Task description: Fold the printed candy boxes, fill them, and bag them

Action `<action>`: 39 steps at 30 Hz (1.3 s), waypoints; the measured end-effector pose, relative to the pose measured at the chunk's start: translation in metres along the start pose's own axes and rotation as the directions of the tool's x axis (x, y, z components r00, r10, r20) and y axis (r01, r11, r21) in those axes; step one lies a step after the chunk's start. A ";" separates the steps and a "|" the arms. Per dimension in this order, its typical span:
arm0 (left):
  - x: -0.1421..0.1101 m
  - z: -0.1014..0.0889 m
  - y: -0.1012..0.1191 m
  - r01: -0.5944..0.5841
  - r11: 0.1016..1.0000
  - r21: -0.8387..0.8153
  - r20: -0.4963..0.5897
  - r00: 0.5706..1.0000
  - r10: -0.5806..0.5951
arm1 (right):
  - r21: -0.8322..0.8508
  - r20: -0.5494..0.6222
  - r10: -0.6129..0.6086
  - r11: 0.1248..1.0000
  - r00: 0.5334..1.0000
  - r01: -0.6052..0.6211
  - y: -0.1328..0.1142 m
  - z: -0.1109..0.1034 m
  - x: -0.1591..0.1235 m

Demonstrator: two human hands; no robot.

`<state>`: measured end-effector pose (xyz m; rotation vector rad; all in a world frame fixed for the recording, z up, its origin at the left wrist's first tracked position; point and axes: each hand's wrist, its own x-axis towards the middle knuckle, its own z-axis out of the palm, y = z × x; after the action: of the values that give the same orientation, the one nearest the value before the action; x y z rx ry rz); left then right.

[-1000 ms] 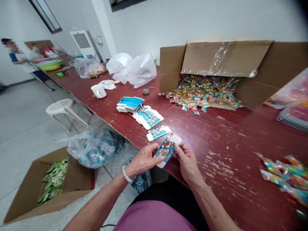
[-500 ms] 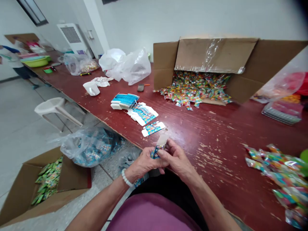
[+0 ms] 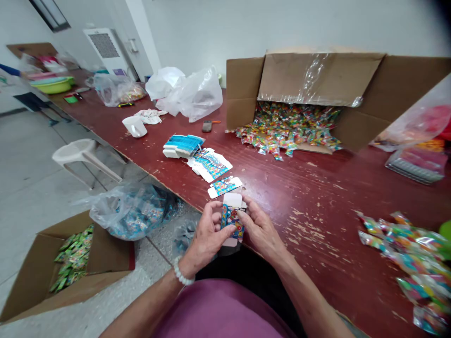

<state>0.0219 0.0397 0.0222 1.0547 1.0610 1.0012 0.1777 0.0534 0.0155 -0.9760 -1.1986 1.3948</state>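
Between both hands, near the table's front edge, is a small blue printed candy box [image 3: 231, 217] with white flaps showing at its top and bottom. My left hand [image 3: 210, 232] grips its left side, thumb across the front. From the right, my right hand [image 3: 260, 225] holds the other edge with its thumb near the upper front. Just beyond lies a single flat box blank [image 3: 225, 186]. Behind it a fanned pile of flat blanks [image 3: 210, 164] leads to a standing stack of blue-edged blanks [image 3: 183, 146].
Wrapped candies [image 3: 282, 131] spill from a big carton [image 3: 320, 77] at the back. More candy packets [image 3: 416, 253] lie at right. A white mug [image 3: 134, 126] and plastic bags [image 3: 190, 96] stand back left. On the floor are a stool [image 3: 82, 152], a filled bag [image 3: 136, 213] and an open carton [image 3: 21, 291].
The small box has turned so its printed front faces me, and it looks wider. My left fingers have spread up along its left side. A person at far left has shifted.
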 end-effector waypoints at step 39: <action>0.005 -0.011 -0.022 0.364 0.819 -0.444 0.269 0.926 -0.266 | -0.001 -0.055 0.186 0.982 0.981 -0.186 0.007 0.004 0.001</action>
<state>0.0149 0.0418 -0.0012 0.5219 0.7318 0.8111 0.1728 0.0538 0.0092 -1.1472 -1.0934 1.5010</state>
